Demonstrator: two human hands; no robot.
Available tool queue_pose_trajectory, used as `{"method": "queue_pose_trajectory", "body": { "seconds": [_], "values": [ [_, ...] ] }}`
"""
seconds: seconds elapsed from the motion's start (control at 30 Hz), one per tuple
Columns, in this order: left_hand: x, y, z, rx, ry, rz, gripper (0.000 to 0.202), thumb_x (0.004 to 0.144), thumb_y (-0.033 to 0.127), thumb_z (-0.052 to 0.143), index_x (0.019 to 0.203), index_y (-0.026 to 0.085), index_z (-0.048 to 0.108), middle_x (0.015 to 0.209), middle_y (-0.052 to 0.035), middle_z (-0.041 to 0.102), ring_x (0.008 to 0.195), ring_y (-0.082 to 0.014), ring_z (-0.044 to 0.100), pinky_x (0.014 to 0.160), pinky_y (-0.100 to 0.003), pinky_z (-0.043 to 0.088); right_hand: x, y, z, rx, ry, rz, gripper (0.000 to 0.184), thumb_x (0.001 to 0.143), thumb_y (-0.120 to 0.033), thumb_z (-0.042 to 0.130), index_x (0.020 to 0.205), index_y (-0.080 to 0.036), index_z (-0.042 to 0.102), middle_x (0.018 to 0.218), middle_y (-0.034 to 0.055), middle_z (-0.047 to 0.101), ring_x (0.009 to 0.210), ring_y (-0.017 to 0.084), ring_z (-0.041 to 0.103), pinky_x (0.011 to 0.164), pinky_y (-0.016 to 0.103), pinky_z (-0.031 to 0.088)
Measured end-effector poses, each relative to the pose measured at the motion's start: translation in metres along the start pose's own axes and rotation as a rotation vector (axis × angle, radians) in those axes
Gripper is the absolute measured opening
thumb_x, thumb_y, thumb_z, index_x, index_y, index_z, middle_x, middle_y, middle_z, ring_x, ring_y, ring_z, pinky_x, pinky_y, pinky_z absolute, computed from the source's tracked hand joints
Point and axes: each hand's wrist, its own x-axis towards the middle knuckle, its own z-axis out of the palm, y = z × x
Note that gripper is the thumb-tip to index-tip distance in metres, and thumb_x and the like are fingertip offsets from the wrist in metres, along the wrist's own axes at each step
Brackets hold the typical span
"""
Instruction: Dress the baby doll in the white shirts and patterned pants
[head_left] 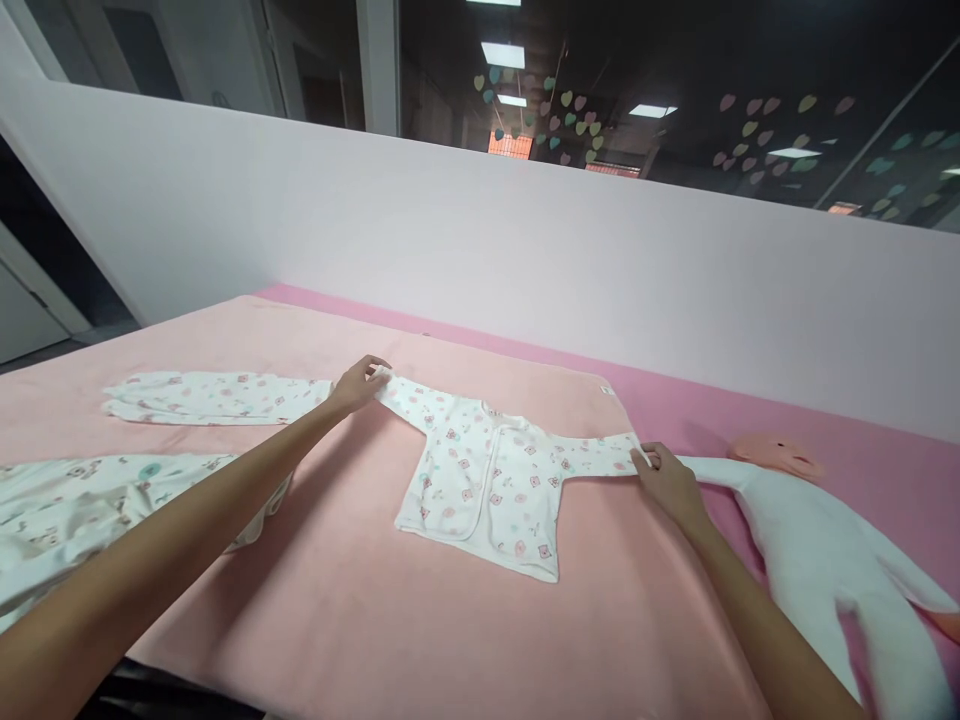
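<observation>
A small white baby shirt (487, 480) with a print of little animals lies spread out on the pink blanket (360, 610), its front facing up and both sleeves stretched sideways. My left hand (362, 382) pinches the cuff of the sleeve on the left. At the other end, my right hand (667, 480) is closed on the opposite cuff. Close to my left hand rests a pair of folded baby pants (217, 396) in a similar print. Just beyond my right hand lies a white cloth-bodied doll (810, 540), one arm reaching toward the cuff.
More printed baby cloth (127, 500) lies bunched at the left, partly behind my left forearm. A white wall (480, 250) with dark glass above it runs along the back. Pink surface (720, 400) shows past the blanket's edge. The doll's head (776, 455) points away from me.
</observation>
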Motion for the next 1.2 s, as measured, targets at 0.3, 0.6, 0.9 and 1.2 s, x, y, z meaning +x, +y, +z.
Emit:
{"method": "queue_pose_trajectory", "body": {
  "seconds": [0.3, 0.6, 0.9, 1.2],
  "values": [
    [-0.084, 0.031, 0.015, 0.48, 0.033, 0.262, 0.041, 0.092, 0.046, 0.052, 0.123, 0.02, 0.061, 0.133, -0.0178, 0.062, 0.122, -0.0394, 0.057, 0.1, -0.048, 0.043, -0.083, -0.022, 0.022, -0.12, 0.226, -0.383, 0.039, 0.098, -0.04, 0.046, 0.127, -0.017, 0.057, 0.125, 0.0181, 0.064, 0.121, 0.037, 0.056, 0.101, 0.051, 0.046],
    [-0.204, 0.043, 0.036, 0.345, -0.263, 0.158, 0.036, 0.087, 0.059, 0.057, 0.072, 0.026, 0.054, 0.08, -0.007, 0.068, 0.074, -0.0284, 0.061, 0.076, -0.046, 0.045, -0.192, -0.082, 0.038, 0.067, -0.194, -0.257, 0.03, 0.096, -0.058, 0.054, 0.087, -0.029, 0.053, 0.08, 0.0028, 0.063, 0.073, 0.026, 0.063, 0.062, 0.038, 0.051],
    [-0.198, 0.039, 0.022, 0.337, -0.404, 0.103, 0.045, 0.088, 0.061, 0.054, 0.062, 0.024, 0.047, 0.07, -0.0033, 0.063, 0.065, -0.0245, 0.057, 0.062, -0.036, 0.037, -0.168, -0.08, 0.016, 0.044, -0.354, -0.22, 0.044, 0.094, -0.049, 0.056, 0.069, -0.024, 0.029, 0.063, -0.0024, 0.045, 0.059, 0.018, 0.048, 0.056, 0.03, 0.038],
    [-0.172, 0.074, 0.052, 0.377, -0.218, 0.515, 0.023, 0.092, 0.045, 0.057, 0.103, 0.026, 0.06, 0.112, -0.0111, 0.066, 0.102, -0.0326, 0.058, 0.089, -0.046, 0.043, -0.202, -0.097, 0.029, 0.088, -0.174, -0.546, 0.024, 0.096, -0.048, 0.061, 0.089, -0.027, 0.052, 0.082, 0.0039, 0.061, 0.076, 0.025, 0.059, 0.068, 0.037, 0.046]
  ]
}}
